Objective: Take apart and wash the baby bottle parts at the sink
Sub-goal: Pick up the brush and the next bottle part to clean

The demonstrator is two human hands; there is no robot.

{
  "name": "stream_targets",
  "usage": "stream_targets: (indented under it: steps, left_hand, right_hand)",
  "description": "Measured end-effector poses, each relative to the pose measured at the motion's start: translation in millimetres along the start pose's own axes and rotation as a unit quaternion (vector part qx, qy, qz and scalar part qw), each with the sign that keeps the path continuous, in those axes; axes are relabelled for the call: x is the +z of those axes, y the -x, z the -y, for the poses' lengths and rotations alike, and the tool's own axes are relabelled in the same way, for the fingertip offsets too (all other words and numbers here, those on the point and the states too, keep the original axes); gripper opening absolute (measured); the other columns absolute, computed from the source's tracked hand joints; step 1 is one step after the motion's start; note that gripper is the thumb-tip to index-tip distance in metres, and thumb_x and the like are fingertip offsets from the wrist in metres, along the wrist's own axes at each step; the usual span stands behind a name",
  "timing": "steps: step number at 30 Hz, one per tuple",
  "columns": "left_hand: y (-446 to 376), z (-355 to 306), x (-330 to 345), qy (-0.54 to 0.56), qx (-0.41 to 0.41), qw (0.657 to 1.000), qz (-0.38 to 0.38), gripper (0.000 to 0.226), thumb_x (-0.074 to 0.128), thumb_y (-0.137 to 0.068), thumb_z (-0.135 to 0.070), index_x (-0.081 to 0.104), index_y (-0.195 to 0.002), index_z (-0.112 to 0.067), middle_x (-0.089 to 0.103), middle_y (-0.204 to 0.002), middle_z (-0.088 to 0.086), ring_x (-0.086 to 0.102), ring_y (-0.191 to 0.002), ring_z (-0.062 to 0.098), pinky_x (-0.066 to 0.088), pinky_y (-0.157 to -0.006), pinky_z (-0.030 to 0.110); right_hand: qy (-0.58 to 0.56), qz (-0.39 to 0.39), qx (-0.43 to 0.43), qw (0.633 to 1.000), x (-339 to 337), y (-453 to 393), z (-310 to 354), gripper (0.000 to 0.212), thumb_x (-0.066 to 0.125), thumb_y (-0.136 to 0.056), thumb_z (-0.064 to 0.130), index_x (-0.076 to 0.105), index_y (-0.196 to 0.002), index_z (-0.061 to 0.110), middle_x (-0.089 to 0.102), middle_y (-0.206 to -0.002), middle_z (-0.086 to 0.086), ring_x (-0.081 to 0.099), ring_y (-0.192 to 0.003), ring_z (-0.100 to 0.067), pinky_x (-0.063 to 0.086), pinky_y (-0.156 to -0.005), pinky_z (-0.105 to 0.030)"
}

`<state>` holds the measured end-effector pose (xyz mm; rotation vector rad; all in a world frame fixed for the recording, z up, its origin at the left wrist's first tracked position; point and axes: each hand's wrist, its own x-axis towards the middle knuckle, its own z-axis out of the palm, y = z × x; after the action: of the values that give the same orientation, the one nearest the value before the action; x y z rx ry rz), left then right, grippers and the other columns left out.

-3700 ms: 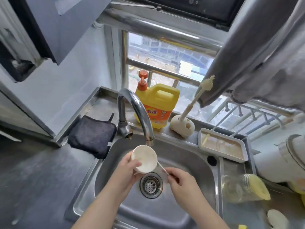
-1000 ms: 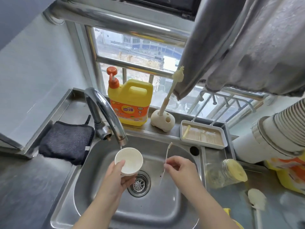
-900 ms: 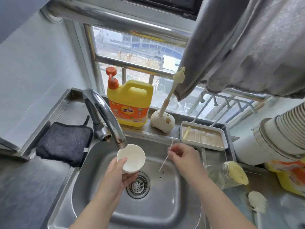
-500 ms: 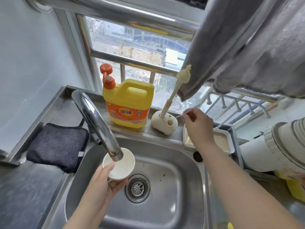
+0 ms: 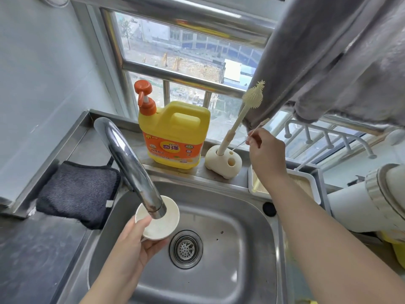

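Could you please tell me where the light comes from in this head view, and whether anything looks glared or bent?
Head view: daylight enters through the window; bright streaks glare on the faucet and sink wall; wide-angle distortion bows the window bars and counter edges; the hanging grey cloth at upper right looks soft, close to the lens.

A yellow detergent jug (image 5: 174,137) stands on the ledge near a dark cloth (image 5: 76,191).

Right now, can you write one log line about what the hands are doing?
left hand: holds white cap under faucet | right hand: pinches thin brush at brush holder
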<state>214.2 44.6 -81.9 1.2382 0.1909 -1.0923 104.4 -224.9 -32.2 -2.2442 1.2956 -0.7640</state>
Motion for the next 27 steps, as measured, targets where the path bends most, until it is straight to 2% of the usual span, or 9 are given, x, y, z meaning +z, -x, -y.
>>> stream_targets:
  steps: [4, 7, 13, 18, 24, 27]
  left_hand:
    - [1.3, 1.1, -1.1, 0.003, -0.005, 1.0, 0.0, 0.018, 0.045, -0.097, -0.014, 0.061, -0.103, -0.02, 0.067, -0.101, 0.011, 0.059, -0.102, 0.038, 0.058, -0.063, 0.033]
    - [2.5, 1.7, -1.3, 0.002, -0.003, 1.0, 0.003, 0.017, 0.045, -0.097, -0.014, 0.06, -0.103, -0.019, 0.068, -0.098, 0.011, 0.06, -0.099, 0.038, 0.058, -0.062, 0.032]
    - [3.3, 1.9, -3.9, 0.001, 0.004, 1.0, 0.003, 0.019, 0.046, -0.096, -0.014, 0.061, -0.106, -0.019, 0.069, -0.1, 0.011, 0.062, -0.1, 0.038, 0.056, -0.074, 0.038]
    - [6.2, 3.1, -4.4, 0.006, 0.005, 1.0, 0.003, 0.018, 0.046, -0.096, -0.014, 0.061, -0.106, -0.017, 0.068, -0.101, 0.012, 0.061, -0.099, 0.037, 0.056, -0.073, 0.038]
    - [10.2, 2.3, -5.1, 0.002, 0.0, 1.0, -0.001, 0.016, 0.046, -0.097, -0.016, 0.06, -0.105, -0.016, 0.065, -0.104, 0.016, 0.064, -0.09, 0.036, 0.058, -0.068, 0.036]
    - [14.1, 5.2, -0.1, -0.01, -0.001, 1.0, 0.008, 0.014, 0.044, -0.098, -0.016, 0.057, -0.102, -0.018, 0.062, -0.102, 0.015, 0.063, -0.087, 0.034, 0.056, -0.07, 0.036]
  right_hand:
    - [0.02, 0.025, -0.002, 0.999, -0.9, 1.2, -0.1, 0.015, 0.049, -0.094, 0.006, 0.064, -0.096, 0.005, 0.066, -0.086, -0.006, 0.057, -0.079, -0.018, 0.041, -0.07, -0.023]
    - [0.021, 0.047, 0.022, 0.998, 4.2, 2.6, -4.7, 0.015, 0.049, -0.095, 0.008, 0.064, -0.097, 0.007, 0.067, -0.087, -0.005, 0.057, -0.079, -0.016, 0.037, -0.07, -0.02]
    - [0.014, 0.082, 0.072, 0.994, 18.6, 6.5, -13.6, 0.02, 0.052, -0.095, 0.014, 0.069, -0.103, 0.008, 0.071, -0.096, -0.007, 0.06, -0.09, -0.019, 0.03, -0.072, -0.016]
    - [0.019, 0.11, 0.126, 0.986, 14.6, 16.9, -13.4, 0.028, 0.055, -0.093, 0.015, 0.064, -0.118, 0.009, 0.069, -0.105, -0.008, 0.059, -0.104, -0.022, 0.037, -0.087, -0.023]
    - [0.023, 0.159, 0.137, 0.977, -6.6, 70.6, 0.1, 0.024, 0.059, -0.09, 0.019, 0.06, -0.114, 0.017, 0.062, -0.093, 0.004, 0.057, -0.09, -0.013, 0.034, -0.076, -0.018]
    - [0.008, 0.22, 0.137, 0.966, -16.4, 113.3, 7.0, 0.025, 0.061, -0.089, 0.023, 0.06, -0.114, 0.021, 0.063, -0.098, 0.006, 0.058, -0.09, -0.01, 0.039, -0.079, -0.019]
